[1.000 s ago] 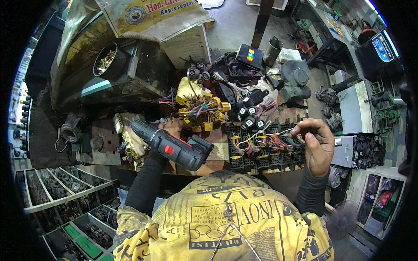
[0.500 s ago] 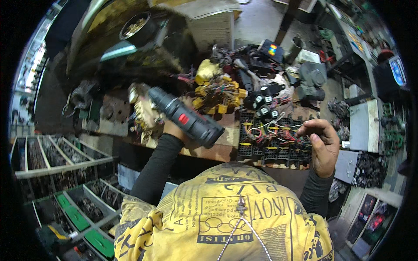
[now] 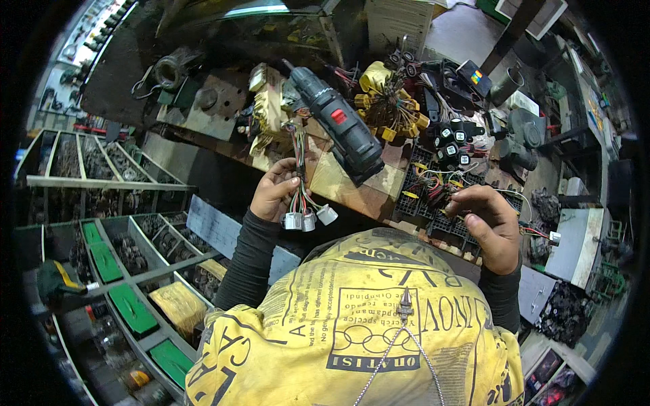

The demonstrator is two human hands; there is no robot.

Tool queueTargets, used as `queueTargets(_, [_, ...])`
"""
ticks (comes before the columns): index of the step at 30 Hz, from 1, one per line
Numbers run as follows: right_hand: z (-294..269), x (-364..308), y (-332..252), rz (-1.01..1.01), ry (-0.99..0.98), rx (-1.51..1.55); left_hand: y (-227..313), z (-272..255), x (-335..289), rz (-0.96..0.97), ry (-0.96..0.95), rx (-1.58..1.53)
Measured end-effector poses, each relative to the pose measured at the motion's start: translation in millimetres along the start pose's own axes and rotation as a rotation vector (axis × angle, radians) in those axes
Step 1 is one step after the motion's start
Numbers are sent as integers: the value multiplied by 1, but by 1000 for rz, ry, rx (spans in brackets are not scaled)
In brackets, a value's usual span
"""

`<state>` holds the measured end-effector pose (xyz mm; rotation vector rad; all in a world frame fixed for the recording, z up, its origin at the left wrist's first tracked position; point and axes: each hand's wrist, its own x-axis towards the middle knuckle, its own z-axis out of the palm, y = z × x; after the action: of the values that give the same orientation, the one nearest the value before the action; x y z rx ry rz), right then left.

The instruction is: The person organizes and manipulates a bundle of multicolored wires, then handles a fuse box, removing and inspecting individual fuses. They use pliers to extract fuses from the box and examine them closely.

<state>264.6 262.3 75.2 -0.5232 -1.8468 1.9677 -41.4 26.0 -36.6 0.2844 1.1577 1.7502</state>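
My left hand [image 3: 276, 191] is closed around a bundle of coloured wires [image 3: 298, 145], and grey-white plug connectors [image 3: 309, 220] hang from its lower end. Just beyond that hand a black cordless drill [image 3: 332, 111] with a red switch stands on the bench. My right hand [image 3: 489, 224] is over a black plastic grid tray [image 3: 423, 203], its fingers curled at red and dark wires [image 3: 433, 188] there. From behind this hand a thin wire lead runs right to a small white connector [image 3: 554, 238]. Exactly which strands the right fingers pinch is partly hidden.
Yellow connectors on wires [image 3: 393, 108] are heaped beyond the tray, beside black plugs with white faces [image 3: 450, 139]. Pale connectors [image 3: 269, 108] lie left of the drill. Divided bins with green covers [image 3: 128, 308] stand at my left, a grey cabinet [image 3: 575, 243] at my right.
My left hand has come back from beside the drill toward me, and the wire bundle with grey-white connectors now shows in it. My right hand stays over the tray. The whole view has shifted.
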Motion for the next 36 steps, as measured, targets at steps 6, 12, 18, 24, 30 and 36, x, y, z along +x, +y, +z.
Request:
queueTargets(6, [-15, -4, -25, -210, -433, -91, -31, 30, -33, 57, 16, -749])
queueTargets(12, [-30, -23, -74, -824, -1104, -169, -55, 79, -62, 29, 2, -953])
queueTargets(18, [-15, -60, -78, -1019, -1056, 299, -91, 135, -74, 137, 197, -604])
queueTargets(24, [-47, -74, -72, -1067, -1066, 413, -120, 187, -78, 90, 437, -220])
queueTargets(30, [-77, -77, -68, -938, -834, 556, -115, 216, -66, 108, 281, -193])
queueTargets(36, [-89, -78, -78, -998, -519, 682, -115, 244, -57, -22, 69, -176])
